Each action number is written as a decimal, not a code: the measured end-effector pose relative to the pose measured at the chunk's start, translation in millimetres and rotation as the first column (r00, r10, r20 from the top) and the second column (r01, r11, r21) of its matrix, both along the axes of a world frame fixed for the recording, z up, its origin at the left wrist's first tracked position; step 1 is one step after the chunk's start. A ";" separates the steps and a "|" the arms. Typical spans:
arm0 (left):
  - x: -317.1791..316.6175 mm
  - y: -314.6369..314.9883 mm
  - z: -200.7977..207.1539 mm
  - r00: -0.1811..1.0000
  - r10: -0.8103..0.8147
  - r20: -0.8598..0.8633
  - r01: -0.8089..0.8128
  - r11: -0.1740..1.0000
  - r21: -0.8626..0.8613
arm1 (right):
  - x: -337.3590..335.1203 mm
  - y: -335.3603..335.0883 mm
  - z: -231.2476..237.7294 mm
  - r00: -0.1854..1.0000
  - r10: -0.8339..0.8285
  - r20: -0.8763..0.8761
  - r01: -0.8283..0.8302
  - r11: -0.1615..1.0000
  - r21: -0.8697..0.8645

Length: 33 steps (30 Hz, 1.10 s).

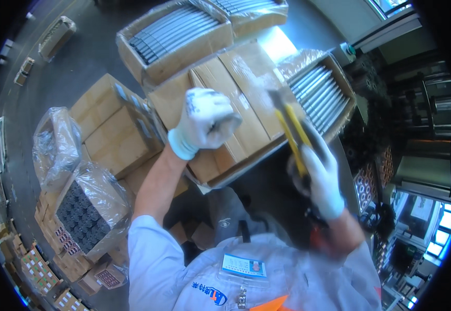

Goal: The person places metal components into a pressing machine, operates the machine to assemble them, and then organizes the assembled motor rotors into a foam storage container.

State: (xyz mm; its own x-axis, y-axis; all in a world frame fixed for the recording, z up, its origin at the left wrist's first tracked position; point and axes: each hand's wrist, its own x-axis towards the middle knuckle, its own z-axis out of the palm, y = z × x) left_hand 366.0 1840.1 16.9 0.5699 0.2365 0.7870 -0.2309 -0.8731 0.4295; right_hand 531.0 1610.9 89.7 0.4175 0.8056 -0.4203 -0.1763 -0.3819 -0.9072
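Head view, looking down over a stack of cartons on the floor.

Left hand, in a white knit glove, is curled into a loose fist and rests on the top flap of the closed cardboard carton; its fingers are bent inward and nothing shows between them. The right hand, also gloved, has its fingers wrapped closed round the handle of a yellow utility knife, blade end pointing away from the person toward the carton's right edge. The knife is blurred, so whether its tip touches the cardboard cannot be told.

The carton sits in the middle of the stack, directly under the left fist and just left of the knife. Judgement: the flaps are corrugated board, stiff but easily dented, and the taped seam looks slick. If packed like its neighbours it is likely heavy (best gripped at the bottom corners, not the flaps).

Around it: an open box of grey metal rods behind, a second open box of rods to the right, just beside the knife, and a plastic-wrapped box of dark cylinders to the lower left, well apart from both hands.
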 end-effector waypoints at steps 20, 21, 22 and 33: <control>6.4 13.1 -19.1 0.837 0.184 -0.515 -0.319 0.929 -0.185 | 3.6 126.6 -62.2 -0.047 0.108 0.993 -0.393 0.912 -0.118; 5.2 18.6 -17.5 0.873 0.176 -0.455 -0.333 0.896 -0.292 | 4.9 124.7 -53.5 0.114 0.177 0.978 -0.412 0.904 -0.115; 8.5 21.5 -10.0 0.899 0.178 -0.401 -0.345 0.851 -0.395 | 5.7 119.7 -50.0 0.215 0.153 0.965 -0.403 0.914 -0.056; 259.7 -187.9 111.1 0.771 -0.521 -0.367 0.329 0.819 -0.471 | 127.1 -186.0 -18.3 0.461 -0.139 0.876 0.105 0.989 0.101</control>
State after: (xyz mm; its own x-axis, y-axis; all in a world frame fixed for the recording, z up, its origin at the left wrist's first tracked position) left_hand 625.7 1652.2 128.0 0.9464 0.0869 0.3111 -0.2311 -0.4906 0.8402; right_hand 658.1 1424.9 71.4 0.6477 0.7199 0.2493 0.6776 -0.3948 -0.6205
